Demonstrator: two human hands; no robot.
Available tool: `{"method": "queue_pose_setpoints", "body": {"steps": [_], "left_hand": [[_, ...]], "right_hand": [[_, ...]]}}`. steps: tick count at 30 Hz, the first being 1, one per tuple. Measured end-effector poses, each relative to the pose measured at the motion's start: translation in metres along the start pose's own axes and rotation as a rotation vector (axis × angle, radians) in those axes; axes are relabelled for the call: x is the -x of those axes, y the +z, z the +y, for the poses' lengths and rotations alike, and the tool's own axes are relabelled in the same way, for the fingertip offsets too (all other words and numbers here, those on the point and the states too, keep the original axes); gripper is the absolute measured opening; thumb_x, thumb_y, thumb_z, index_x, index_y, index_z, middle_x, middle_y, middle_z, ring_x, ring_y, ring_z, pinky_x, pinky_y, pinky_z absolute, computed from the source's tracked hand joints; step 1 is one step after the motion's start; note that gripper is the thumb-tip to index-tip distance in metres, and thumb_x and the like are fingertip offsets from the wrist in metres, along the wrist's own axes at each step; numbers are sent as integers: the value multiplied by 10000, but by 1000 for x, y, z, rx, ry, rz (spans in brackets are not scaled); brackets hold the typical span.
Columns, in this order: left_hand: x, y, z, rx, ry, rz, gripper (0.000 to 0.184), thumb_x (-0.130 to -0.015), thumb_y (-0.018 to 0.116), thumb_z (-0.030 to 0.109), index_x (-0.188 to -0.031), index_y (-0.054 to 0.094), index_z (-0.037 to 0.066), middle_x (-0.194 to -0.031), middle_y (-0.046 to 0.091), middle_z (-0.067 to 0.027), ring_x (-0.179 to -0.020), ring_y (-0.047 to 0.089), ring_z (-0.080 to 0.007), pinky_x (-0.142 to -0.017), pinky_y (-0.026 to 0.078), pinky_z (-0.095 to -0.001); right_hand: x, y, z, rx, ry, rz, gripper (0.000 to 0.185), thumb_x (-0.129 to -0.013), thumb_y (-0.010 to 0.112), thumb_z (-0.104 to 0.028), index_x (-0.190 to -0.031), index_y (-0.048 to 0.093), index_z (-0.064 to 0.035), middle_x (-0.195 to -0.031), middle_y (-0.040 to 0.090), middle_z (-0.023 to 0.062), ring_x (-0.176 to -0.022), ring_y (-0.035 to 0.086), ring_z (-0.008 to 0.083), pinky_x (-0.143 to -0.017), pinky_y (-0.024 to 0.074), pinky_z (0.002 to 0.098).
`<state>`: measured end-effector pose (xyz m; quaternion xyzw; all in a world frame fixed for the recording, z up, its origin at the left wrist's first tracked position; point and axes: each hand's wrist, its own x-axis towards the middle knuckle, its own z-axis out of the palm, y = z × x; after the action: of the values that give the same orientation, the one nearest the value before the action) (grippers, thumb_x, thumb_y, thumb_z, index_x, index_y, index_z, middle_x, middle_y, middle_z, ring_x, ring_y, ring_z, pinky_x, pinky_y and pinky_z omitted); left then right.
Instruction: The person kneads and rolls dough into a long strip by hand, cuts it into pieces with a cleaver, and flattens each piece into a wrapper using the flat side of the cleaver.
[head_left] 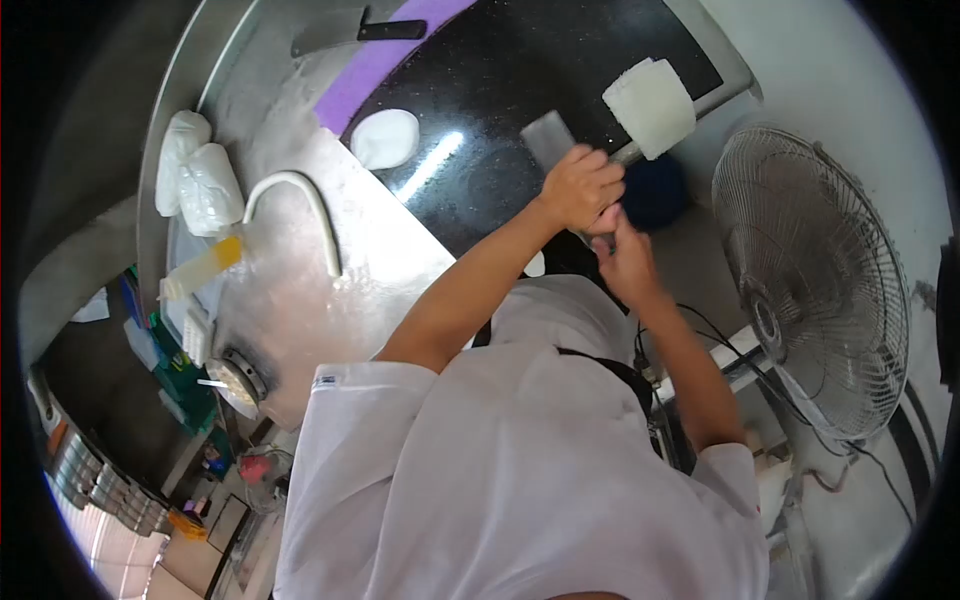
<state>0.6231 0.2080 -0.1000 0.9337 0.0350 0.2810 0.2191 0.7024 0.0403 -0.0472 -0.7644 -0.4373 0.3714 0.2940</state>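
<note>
My left hand [585,188] is closed in a fist above the near edge of the black worktop [480,90]. A flat grey rectangular blade [548,138] reaches out from this fist over the worktop; its handle is hidden. Just below, my right hand [628,265] has its fingers bent against the left hand. Whatever its fingers may grip is hidden. Beside the hands, a white squarish folded piece [650,108], perhaps cloth, lies at the right edge. A smooth white rounded lump [385,138], like dough, rests on the left of the black surface.
A wide knife [390,31] with a black handle lies beside a purple strip [375,65]. On the steel table stand white plastic-wrapped bundles [210,185], a yellow-capped bottle [203,268] and a curved white tube [325,220]. A caged fan [815,280] with trailing cables is close on the right.
</note>
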Motion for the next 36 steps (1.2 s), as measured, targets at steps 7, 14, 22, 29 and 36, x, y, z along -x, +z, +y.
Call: {"method": "queue_pose_setpoints", "body": {"steps": [7, 14, 22, 29, 36], "left_hand": [[41, -55, -14, -118, -161, 161, 205, -681, 593, 345, -648, 536, 150, -767, 503, -39, -711, 493, -253, -712, 388, -433], [42, -50, -19, -204, -176, 211, 196, -661, 574, 344, -642, 543, 152, -756, 520, -26, -680, 483, -238, -725, 390, -426], [27, -29, -9, -173, -157, 292, 197, -666, 585, 353, -648, 566, 158, -742, 506, -26, -678, 472, -255, -718, 375, -435], [29, -19, -1, -152, -176, 244, 164, -672, 596, 329, -684, 587, 166, -806, 540, -13, -731, 501, -251, -774, 397, -449], [108, -74, 10, -249, -360, 156, 258, -721, 573, 369, -614, 525, 140, -709, 487, -69, -678, 457, -277, -689, 334, -450]], "right_hand": [[-30, 41, -55, 227, 70, -300, 342, -1018, 546, -193, -1309, 499, -19, -947, 703, 294, -928, 699, 477, -795, 534, 573], [-40, 31, -51, 212, 171, -410, 274, -975, 534, -86, -1233, 447, -52, -1038, 694, 309, -1022, 678, 507, -863, 528, 610], [-30, 15, -40, 168, 85, -303, 297, -934, 523, -29, -1220, 446, -46, -947, 704, 296, -930, 683, 525, -787, 531, 603], [-26, 14, -20, 161, -106, -204, 305, -948, 599, -83, -1214, 454, -47, -881, 708, 266, -828, 685, 511, -715, 537, 591], [-14, 68, -66, 150, -17, -425, 229, -954, 518, -62, -1166, 442, -104, -946, 711, 259, -895, 684, 525, -793, 538, 620]]}}
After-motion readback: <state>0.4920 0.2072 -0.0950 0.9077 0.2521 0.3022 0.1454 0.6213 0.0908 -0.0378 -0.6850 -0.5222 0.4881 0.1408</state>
